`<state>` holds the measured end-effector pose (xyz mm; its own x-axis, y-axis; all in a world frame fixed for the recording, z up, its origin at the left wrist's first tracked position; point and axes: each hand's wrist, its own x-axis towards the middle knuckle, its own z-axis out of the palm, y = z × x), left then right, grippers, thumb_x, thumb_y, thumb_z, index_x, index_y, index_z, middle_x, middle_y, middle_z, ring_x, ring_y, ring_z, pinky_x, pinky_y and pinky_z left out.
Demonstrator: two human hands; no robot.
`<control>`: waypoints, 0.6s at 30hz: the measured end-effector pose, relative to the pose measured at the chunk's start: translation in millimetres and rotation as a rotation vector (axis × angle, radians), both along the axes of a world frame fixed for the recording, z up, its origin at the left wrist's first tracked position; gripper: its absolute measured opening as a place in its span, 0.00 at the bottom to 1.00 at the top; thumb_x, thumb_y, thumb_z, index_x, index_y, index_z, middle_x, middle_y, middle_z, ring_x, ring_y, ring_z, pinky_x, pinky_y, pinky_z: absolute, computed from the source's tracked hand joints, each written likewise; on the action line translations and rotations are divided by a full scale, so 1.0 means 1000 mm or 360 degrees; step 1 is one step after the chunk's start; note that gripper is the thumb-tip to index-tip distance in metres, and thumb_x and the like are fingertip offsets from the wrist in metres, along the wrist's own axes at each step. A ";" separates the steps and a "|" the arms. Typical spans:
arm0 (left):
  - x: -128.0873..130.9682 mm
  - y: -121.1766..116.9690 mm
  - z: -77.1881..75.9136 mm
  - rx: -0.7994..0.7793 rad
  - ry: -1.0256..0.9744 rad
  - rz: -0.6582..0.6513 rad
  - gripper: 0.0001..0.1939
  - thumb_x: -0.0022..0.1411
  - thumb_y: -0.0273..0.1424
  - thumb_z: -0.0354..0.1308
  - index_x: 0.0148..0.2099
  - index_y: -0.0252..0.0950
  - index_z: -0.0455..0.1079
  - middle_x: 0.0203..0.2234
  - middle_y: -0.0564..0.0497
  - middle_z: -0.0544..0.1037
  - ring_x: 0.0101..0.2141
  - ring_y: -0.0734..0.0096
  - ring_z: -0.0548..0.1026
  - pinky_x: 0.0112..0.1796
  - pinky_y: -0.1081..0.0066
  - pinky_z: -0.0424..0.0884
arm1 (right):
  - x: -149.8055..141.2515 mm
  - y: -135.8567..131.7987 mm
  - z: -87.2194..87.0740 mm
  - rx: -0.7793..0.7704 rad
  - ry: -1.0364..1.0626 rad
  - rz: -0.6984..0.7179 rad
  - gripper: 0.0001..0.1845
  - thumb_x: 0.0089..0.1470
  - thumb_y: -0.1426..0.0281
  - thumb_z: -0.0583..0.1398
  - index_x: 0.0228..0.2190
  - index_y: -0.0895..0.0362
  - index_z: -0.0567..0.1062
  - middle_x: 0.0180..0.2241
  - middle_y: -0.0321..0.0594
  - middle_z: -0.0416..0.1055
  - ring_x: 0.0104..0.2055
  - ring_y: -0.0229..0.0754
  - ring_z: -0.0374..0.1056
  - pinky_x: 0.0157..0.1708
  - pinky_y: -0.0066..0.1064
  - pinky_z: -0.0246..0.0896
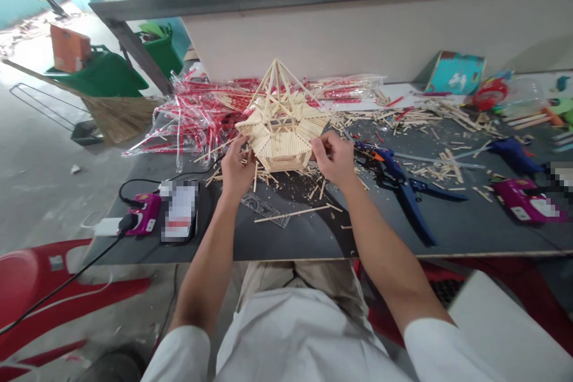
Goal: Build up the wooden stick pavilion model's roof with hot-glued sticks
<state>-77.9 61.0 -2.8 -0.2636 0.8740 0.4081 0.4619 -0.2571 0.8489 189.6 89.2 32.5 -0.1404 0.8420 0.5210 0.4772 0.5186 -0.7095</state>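
Between my two hands is a small house-like model [286,146] built of thin wooden sticks, with a flared roof and a pointed frame of sticks on top. My left hand [239,164] grips its lower left side, fingers curled around the edge. On the opposite side my right hand [333,158] pinches the lower right edge between thumb and fingers. The model is upright over the dark table [268,248]. In front of it lie a clear plastic ruler or stencil [266,208] and a long loose stick [290,213].
Plastic-wrapped red sticks [192,113] are heaped behind left. Blue-handled cutters [407,191], a blue glue gun [514,152] and scattered stick offcuts [447,167] lie to the right. A phone [179,212] and purple power strip [145,215] sit left, with cables.
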 end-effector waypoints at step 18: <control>0.012 -0.001 0.008 -0.0182 -0.0715 -0.0052 0.25 0.72 0.48 0.57 0.64 0.43 0.65 0.48 0.43 0.81 0.31 0.71 0.83 0.23 0.76 0.74 | 0.020 0.025 -0.018 -0.0739 -0.0885 0.0213 0.17 0.47 0.57 0.74 0.34 0.54 0.80 0.31 0.38 0.80 0.33 0.43 0.74 0.32 0.33 0.62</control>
